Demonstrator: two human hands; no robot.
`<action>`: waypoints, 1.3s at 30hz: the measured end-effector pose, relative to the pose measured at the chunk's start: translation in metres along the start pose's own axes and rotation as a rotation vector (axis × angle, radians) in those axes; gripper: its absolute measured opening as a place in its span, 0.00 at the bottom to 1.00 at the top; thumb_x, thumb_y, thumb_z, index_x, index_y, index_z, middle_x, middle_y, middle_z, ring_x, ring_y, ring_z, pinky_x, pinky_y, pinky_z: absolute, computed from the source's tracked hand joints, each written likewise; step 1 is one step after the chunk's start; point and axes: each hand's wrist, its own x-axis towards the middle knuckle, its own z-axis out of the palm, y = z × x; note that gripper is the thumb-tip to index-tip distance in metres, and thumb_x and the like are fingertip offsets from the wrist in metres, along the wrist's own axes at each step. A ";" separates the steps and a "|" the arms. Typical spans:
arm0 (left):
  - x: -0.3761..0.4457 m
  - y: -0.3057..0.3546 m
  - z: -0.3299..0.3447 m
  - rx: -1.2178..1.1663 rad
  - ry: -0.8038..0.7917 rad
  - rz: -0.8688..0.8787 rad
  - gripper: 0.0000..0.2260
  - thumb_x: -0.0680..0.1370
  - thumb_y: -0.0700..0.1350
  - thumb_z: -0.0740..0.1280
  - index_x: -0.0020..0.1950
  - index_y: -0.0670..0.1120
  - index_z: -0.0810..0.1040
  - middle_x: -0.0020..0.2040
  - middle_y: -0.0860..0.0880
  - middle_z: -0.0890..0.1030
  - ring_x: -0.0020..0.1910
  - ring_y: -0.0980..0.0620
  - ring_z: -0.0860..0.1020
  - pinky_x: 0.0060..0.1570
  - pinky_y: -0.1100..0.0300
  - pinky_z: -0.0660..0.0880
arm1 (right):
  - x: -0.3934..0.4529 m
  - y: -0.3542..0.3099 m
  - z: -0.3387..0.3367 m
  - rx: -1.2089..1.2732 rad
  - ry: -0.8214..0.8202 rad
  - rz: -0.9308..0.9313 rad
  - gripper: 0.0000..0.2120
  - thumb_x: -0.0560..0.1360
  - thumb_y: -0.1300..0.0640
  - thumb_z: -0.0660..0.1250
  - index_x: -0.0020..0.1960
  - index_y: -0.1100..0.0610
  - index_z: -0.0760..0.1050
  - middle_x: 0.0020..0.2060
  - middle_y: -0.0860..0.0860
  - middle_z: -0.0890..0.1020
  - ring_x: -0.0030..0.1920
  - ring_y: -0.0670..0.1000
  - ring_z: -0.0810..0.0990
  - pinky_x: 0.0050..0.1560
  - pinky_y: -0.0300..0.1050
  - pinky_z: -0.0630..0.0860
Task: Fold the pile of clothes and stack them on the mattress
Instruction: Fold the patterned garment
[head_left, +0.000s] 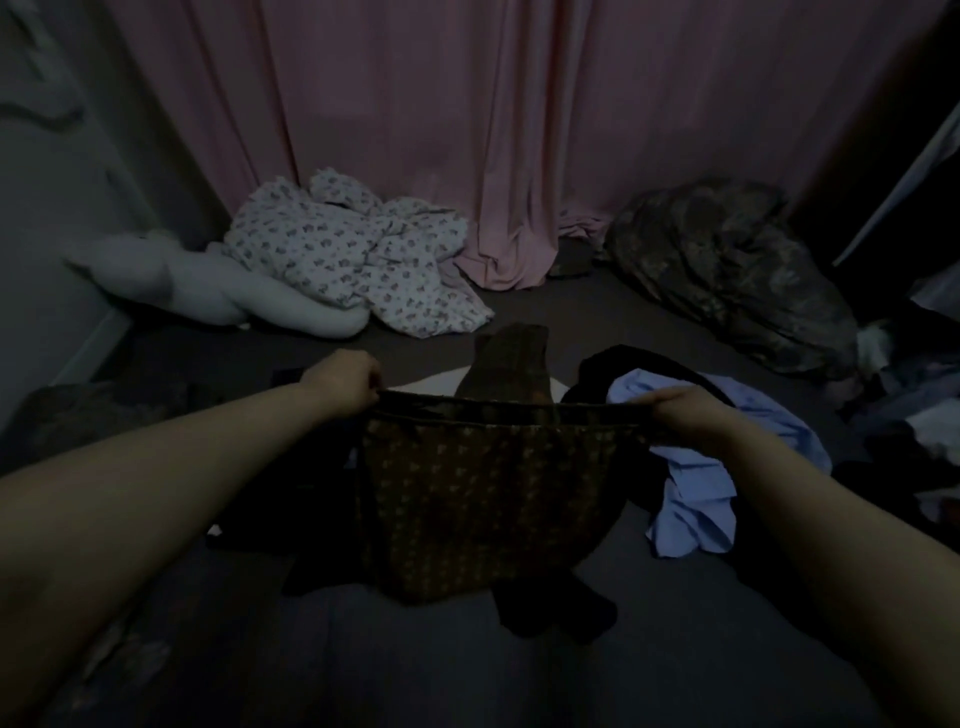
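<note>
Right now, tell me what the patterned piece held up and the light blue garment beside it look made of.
Patterned garment: seemingly a thin woven cloth, dark brown with small repeated motifs, matte; it hangs flat from the left hand and right hand. Light blue garment: probably light cotton-like shirting; it lies crumpled in crisp creases. The dim light leaves both uncertain.

Head-worn view, downward (near the mattress (467, 675))

A patterned garment (483, 499) is held stretched between the left hand (348, 382) and right hand (685, 410) above the mattress (363, 675). A shirt (717, 467) lies to its right, a folded piece (506, 366) behind it. Crumpled bedding (353, 260) and a pillow (208, 286) are seen far left, before the curtain (467, 104).
</note>
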 end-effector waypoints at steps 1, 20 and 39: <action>0.004 0.000 0.005 -0.144 -0.031 -0.095 0.08 0.76 0.39 0.65 0.53 0.42 0.81 0.50 0.43 0.81 0.44 0.46 0.80 0.41 0.56 0.79 | 0.007 0.001 0.005 0.100 0.006 0.005 0.13 0.76 0.70 0.61 0.60 0.67 0.75 0.58 0.63 0.79 0.41 0.52 0.79 0.37 0.39 0.76; 0.016 0.026 0.060 -0.817 0.568 -0.186 0.08 0.78 0.34 0.54 0.52 0.44 0.67 0.48 0.45 0.71 0.47 0.50 0.70 0.39 0.65 0.60 | 0.046 0.007 0.040 0.220 0.525 -0.288 0.15 0.72 0.70 0.57 0.53 0.61 0.78 0.49 0.55 0.79 0.50 0.52 0.76 0.51 0.41 0.72; -0.089 -0.084 0.402 -0.516 -0.045 -0.512 0.14 0.69 0.29 0.69 0.55 0.36 0.80 0.56 0.32 0.76 0.59 0.34 0.72 0.60 0.45 0.70 | -0.023 0.338 0.194 -0.007 0.001 0.168 0.11 0.76 0.70 0.62 0.56 0.62 0.78 0.51 0.54 0.79 0.51 0.53 0.77 0.50 0.41 0.70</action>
